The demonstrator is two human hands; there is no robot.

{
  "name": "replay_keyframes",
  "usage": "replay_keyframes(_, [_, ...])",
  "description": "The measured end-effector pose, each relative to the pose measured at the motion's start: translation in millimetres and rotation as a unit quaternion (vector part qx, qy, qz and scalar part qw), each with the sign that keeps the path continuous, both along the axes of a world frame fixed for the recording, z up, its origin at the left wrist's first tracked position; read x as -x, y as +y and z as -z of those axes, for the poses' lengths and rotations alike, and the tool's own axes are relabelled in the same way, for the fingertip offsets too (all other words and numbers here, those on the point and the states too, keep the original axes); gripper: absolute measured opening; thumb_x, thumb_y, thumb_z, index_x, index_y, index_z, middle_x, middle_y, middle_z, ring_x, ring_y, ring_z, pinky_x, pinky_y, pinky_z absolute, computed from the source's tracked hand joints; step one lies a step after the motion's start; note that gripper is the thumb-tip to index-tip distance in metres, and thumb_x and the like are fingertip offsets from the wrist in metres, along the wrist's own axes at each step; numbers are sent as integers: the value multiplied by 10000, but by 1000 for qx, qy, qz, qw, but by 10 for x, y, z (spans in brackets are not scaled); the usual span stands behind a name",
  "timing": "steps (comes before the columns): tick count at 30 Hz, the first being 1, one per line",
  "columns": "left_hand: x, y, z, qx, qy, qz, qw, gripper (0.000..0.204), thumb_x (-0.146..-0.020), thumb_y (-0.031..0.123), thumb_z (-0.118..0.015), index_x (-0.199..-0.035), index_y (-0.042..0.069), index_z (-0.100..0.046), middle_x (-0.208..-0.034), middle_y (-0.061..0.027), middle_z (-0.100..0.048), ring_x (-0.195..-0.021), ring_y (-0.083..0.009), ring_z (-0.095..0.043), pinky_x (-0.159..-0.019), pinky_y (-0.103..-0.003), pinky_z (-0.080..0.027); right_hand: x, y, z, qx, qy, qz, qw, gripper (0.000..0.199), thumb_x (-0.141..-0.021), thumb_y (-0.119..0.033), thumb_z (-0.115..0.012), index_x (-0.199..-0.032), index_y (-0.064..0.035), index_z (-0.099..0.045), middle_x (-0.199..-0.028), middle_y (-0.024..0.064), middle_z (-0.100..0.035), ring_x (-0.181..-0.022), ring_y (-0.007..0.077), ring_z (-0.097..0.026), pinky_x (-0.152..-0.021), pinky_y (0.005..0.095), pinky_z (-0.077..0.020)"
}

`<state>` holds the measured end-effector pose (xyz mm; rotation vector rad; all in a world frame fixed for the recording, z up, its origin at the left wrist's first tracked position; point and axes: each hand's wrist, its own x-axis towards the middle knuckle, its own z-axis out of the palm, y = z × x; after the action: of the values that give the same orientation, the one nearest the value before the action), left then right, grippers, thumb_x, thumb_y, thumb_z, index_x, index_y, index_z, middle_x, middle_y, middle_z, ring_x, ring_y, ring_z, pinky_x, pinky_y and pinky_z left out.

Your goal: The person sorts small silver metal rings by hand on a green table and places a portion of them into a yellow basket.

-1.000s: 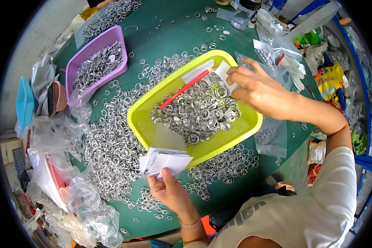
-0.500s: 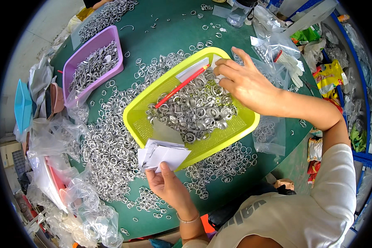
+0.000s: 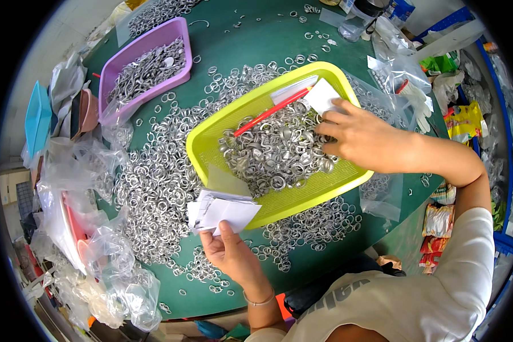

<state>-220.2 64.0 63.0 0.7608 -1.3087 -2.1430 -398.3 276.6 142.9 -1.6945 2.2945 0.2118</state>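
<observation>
A yellow-green plastic basket [image 3: 195, 149] stands on the table, holding a heap of silvery metal rings [image 3: 279, 154]. Across the rings lies a red pencil [image 3: 272, 112], near some paper strips at the far wall. My left hand [image 3: 232, 251], at the basket's near left edge, pinches a stack of white paper slips [image 3: 225, 211] between thumb and fingers. Over the basket's right end is my right hand [image 3: 365, 132], fingers curved and apart, tips at the rings; nothing shows held in it. A white paper slip [image 3: 324, 96] rests in the far right corner, beside its index finger.
Loose rings [image 3: 154, 194] are heaped around the basket. A purple basket [image 3: 183, 62] of metal pieces stands at the far left. Plastic bags [image 3: 122, 285] crowd the left edge. A clear jar [image 3: 356, 23], more bags and a white glove [image 3: 419, 105] are at the right.
My right hand has moved nearer to me, from the far right corner onto the rings, uncovering the white slip. My left hand keeps its stack. The whole view has shifted slightly.
</observation>
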Motion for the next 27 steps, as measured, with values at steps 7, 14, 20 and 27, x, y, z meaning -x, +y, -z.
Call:
replay_keyframes(7, [-66, -9, -9, -3, -20, -4, 1000, 325, -897, 18, -512, -1196, -74, -428, -1112, -170, -582, -969, -202, -598, -868, -344, -480, 37, -517, 375, 127, 22, -18, 991, 384, -654, -97, -607, -1026, -5, -590, -1068, 97, -536, -1028, 230, -479, -861, 325, -363])
replay_keyframes(14, [-122, -66, 36, -15, -23, -26, 999, 336, -896, 18, -512, -1206, -76, -424, -1122, -169, -578, -980, -203, -595, -876, -345, -478, 87, -341, 455, 93, 56, -52, 993, 208, -619, -66, -642, -821, -47, -593, -870, 34, -516, -907, 179, -481, -790, 307, -356])
replay_keyframes(20, [-118, -61, 25, -24, -30, -29, 999, 325, -890, 39, -539, -1183, -72, -452, -1074, -145, -602, -933, -160, -592, -819, -286, -467, 159, -320, 443, 215, -95, 94, 967, 57, -711, -34, -639, -765, -27, -624, -778, 90, -568, -870, 224, -523, -816, 350, -395])
replay_keyframes(27, [-132, -64, 58, -39, -19, -33, 999, 316, -891, 35, -536, -1177, -70, -450, -1082, -151, -597, -944, -168, -590, -836, -299, -467, 202, -309, 233, 223, -352, 315, 853, 98, -824, -95, -624, -826, 3, -630, -772, 108, -634, -734, 191, -583, -704, 315, -456])
